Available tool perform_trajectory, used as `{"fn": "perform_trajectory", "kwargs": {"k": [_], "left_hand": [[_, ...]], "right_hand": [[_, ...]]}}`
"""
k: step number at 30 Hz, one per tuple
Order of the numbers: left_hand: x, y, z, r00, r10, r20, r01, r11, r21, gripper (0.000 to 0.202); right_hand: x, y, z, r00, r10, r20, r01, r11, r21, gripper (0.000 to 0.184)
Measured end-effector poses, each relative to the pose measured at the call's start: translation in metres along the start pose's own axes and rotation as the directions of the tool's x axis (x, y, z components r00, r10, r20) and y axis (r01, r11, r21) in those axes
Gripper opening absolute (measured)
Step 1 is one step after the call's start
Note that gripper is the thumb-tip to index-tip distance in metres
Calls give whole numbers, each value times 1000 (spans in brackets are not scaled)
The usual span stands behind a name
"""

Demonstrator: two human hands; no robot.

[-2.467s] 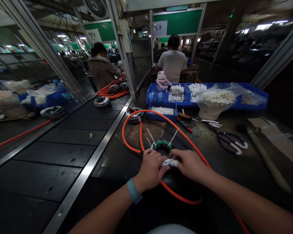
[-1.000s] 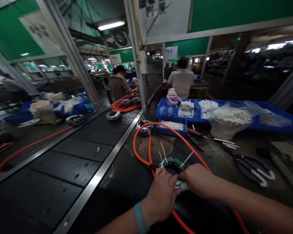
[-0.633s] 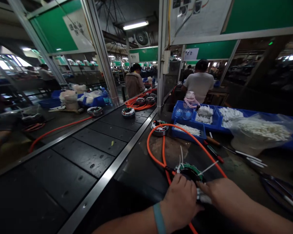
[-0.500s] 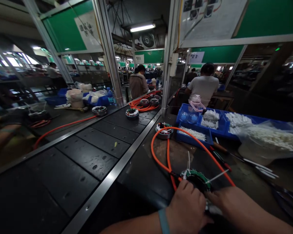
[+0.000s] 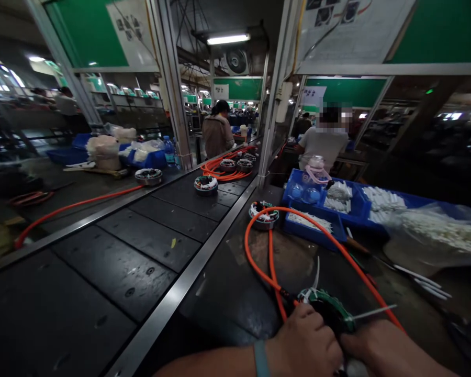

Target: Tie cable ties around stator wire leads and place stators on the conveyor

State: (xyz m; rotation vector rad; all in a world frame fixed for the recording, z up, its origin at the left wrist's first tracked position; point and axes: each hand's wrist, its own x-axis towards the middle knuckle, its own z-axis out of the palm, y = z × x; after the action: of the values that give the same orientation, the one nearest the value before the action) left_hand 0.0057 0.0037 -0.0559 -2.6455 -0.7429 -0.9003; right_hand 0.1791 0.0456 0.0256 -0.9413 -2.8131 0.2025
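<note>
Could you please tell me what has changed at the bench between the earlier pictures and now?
Mostly the view: the head has lifted and turned left, so the hands slid to the bottom edge and the scissors left the picture. Both the left hand and right hand stay pressed on the green-rimmed stator, working white material at its near side. The orange cable, blue bins and second stator lie as before.

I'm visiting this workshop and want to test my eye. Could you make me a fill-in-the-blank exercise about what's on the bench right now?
1. Both hands, the left hand and the right hand, rest on a round part with a ____ ring on top.
2. The cable looping across the bench is ____ in colour.
3. The white pieces behind the loop lie in a ____ tray.
4. The left wrist wears a ____ band.

Missing words: green; orange; blue; blue
</note>
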Motion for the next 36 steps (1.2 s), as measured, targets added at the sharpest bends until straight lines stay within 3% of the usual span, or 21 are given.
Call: {"fn": "perform_trajectory", "kwargs": {"k": [3, 7, 9, 11, 13, 16, 18, 21, 26, 29, 31, 34, 36], "left_hand": [[0, 3, -14, 999, -13, 52, 14, 1000, -15, 46], [6, 9, -42, 971, -127, 201, 148, 985, -92, 29], [10, 12, -53, 952, -162, 260, 199, 972, -125, 22], [15, 14, -60, 940, -178, 291, 229, 961, -154, 18], [20, 14, -62, 935, -193, 298, 253, 951, -179, 18], [25, 14, -63, 932, -207, 299, 276, 937, -213, 20], [27, 15, -62, 934, -207, 293, 280, 932, -232, 21], [29, 15, -63, 935, -207, 287, 280, 929, -242, 24], [34, 16, -67, 918, -208, 338, 286, 938, -198, 32], [39, 18, -70, 902, -187, 389, 269, 948, -168, 47], [42, 20, -69, 895, -190, 403, 268, 952, -147, 55], [43, 24, -64, 903, -234, 359, 299, 944, -137, 49], [43, 25, -59, 911, -256, 324, 317, 936, -154, 43]], "right_hand": [[-11, -18, 3, 997, 41, 58, -40, 999, -15, 11], [-20, -43, -12, 952, 197, 233, -180, 979, -95, 11], [-26, -46, -25, 932, 246, 267, -253, 967, -7, 11], [-36, -39, -35, 941, 251, 227, -300, 928, 220, 15], [-52, -26, -38, 944, 320, 83, -326, 856, 402, 23], [-83, -9, -26, 894, 433, -115, -366, 854, 370, 24], [-97, -3, -12, 923, 361, -134, -321, 913, 251, 30], [-101, 0, 4, 981, 163, -109, -152, 983, 108, 35], [-86, 5, 5, 989, -35, -141, 44, 997, 59, 28], [-80, 10, 3, 974, -30, -225, 90, 961, 262, 23], [-76, 12, 3, 961, 54, -272, 90, 866, 492, 16], [-69, 16, 4, 948, 174, -266, 65, 713, 698, 7], [-64, 21, 1, 949, 187, -253, 56, 692, 720, 6]]}}
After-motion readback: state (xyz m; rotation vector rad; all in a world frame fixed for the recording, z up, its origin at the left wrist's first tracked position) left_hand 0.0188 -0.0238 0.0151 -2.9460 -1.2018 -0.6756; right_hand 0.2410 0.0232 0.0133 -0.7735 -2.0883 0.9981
